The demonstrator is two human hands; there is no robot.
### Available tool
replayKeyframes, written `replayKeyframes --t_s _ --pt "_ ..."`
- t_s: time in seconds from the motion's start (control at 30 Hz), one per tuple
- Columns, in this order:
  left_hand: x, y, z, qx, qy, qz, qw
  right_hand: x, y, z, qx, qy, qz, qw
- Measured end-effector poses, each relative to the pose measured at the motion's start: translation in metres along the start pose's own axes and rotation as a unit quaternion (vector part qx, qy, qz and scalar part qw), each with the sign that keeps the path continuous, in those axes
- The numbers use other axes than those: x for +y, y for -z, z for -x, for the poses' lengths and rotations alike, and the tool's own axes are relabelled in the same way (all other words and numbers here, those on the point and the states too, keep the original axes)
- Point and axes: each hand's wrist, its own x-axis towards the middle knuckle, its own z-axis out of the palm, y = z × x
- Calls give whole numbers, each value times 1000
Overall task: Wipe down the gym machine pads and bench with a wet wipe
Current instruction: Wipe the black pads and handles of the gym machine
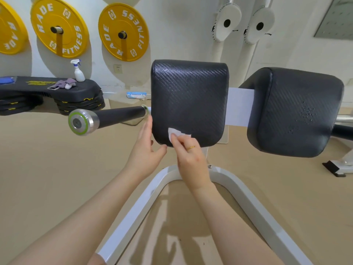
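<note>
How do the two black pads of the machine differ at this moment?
The left pad faces the camera flat; the right pad is seen at an angle. The right hand presses a wet wipe on the left pad while the left hand steadies its edge; nothing touches the right pad. Both share black woven-textured covering.

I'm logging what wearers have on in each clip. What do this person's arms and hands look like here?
Both forearms are bare, with no sleeves, gloves or watch in view. The right hand wears a thin gold ring on one finger; the left hand shows no jewellery.
</note>
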Motion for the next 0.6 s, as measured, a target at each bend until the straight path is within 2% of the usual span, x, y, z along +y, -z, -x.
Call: replayKeyframes --t_s 0.07,0.23,0.33,0.43,0.5,0.6 --pt "3 -3 1 9 -8 -16 1000 15 9 1 6 -14 4 1000" --pt "15 -5 2 46 10 -162 986 52 49 -5 70 -161 3 984" --pt "16 -3 -1 52 18 -193 980 60 51 -29 110 -213 10 971" --pt "16 -2 -1 44 16 -175 984 59 47 -54 109 -193 4 975" --pt "16 0 -1 38 8 -170 985 44 37 -63 77 -197 -3 977" --pt "12 4 -5 26 10 -136 990 2 11 -49 0 -93 -2 996"
